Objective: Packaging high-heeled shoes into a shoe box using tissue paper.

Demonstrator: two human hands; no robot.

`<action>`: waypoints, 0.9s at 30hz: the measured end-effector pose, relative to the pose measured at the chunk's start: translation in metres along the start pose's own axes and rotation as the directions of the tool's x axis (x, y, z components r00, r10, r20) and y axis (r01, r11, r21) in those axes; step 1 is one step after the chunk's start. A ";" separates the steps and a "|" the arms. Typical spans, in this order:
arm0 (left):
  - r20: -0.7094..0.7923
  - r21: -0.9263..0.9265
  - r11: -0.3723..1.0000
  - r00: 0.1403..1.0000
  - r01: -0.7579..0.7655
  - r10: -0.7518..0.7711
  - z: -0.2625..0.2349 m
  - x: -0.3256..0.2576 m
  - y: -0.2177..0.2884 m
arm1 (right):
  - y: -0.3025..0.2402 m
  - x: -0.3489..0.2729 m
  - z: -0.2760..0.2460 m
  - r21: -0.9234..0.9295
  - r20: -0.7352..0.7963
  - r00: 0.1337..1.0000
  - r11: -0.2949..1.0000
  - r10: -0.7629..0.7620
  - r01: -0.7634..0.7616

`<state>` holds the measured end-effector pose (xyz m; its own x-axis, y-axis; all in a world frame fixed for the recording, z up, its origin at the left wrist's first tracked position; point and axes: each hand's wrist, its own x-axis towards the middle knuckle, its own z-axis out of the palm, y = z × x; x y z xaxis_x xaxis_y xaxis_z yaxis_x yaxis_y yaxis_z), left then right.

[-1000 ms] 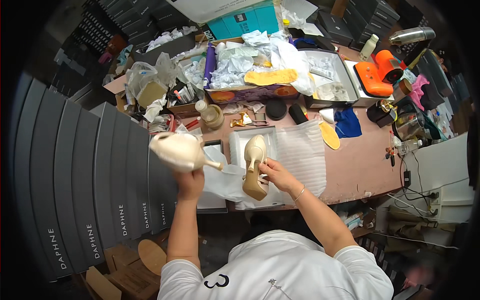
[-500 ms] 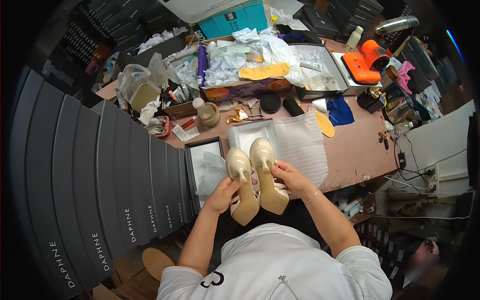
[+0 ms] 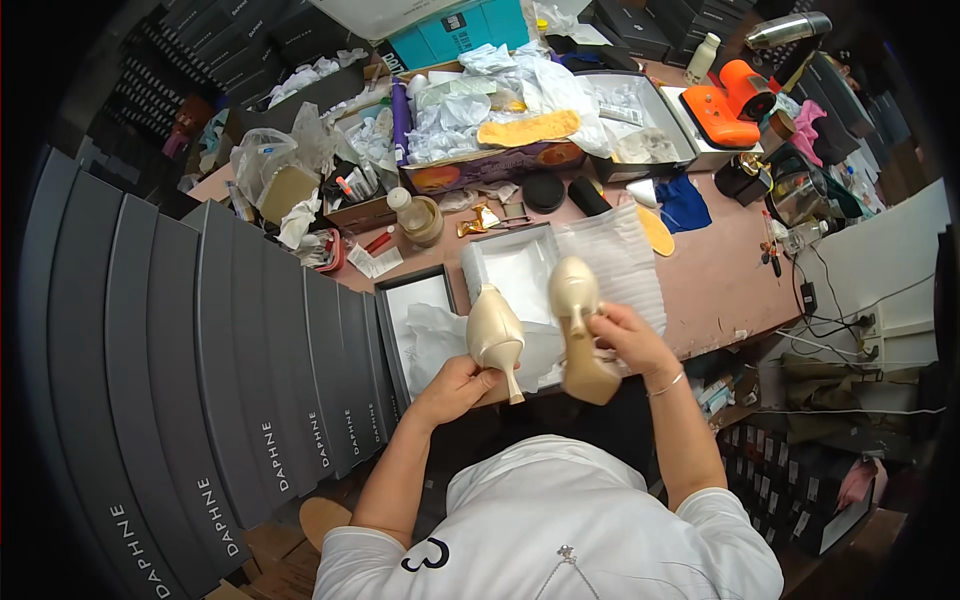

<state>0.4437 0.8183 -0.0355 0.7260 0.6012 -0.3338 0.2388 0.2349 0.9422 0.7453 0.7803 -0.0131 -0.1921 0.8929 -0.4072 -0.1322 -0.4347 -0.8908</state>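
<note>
A cream high-heeled shoe (image 3: 494, 330) is in my left hand (image 3: 455, 390), its heel pointing down toward me. My fingers close round its lower side, and its sole is mostly turned away. My right hand (image 3: 632, 340) grips the matching high-heeled shoe (image 3: 575, 290) by the heel area, with its tan sole facing me. The two shoes are apart, both held above the table's near edge. Beneath and beyond them lies an open shoebox (image 3: 510, 262) with white paper inside. White foam wrap (image 3: 625, 265) spreads to its right.
Tall stacks of dark grey shoeboxes (image 3: 160, 350) stand along my left. A dark box lid (image 3: 415, 310) with tissue paper lies beside the shoebox. Behind are a glass jar (image 3: 420, 222), a carton heaped with paper (image 3: 480, 180), yellow insoles (image 3: 655, 232) and an orange device (image 3: 725, 110).
The shoes have moved apart. The left one has turned so its sole no longer faces me, while the right one has shifted up and to the right.
</note>
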 end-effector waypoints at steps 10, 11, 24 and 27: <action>-0.059 0.521 0.851 0.991 -0.071 0.118 0.005 0.027 0.037 | 0.028 0.054 -0.114 -0.868 -0.309 0.889 0.481 -0.337 -0.119; -0.016 0.649 0.755 0.991 -0.092 0.134 0.004 0.025 0.036 | -0.016 0.043 -0.073 -0.819 -0.211 0.875 0.567 -0.436 0.085; -0.342 0.921 0.363 0.746 0.145 0.571 -0.005 0.011 0.052 | 0.025 -0.096 -0.028 0.237 0.253 0.962 0.958 0.101 -0.163; -0.065 0.938 0.324 0.856 -0.123 0.514 0.004 0.066 0.005 | 0.024 -0.094 -0.031 0.428 0.094 0.995 0.902 0.025 -0.063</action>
<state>0.4951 0.8560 -0.0522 0.7017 0.6849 0.1965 0.5931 -0.7142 0.3717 0.7903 0.6899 -0.0022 -0.2862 0.8668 -0.4083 -0.5233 -0.4984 -0.6912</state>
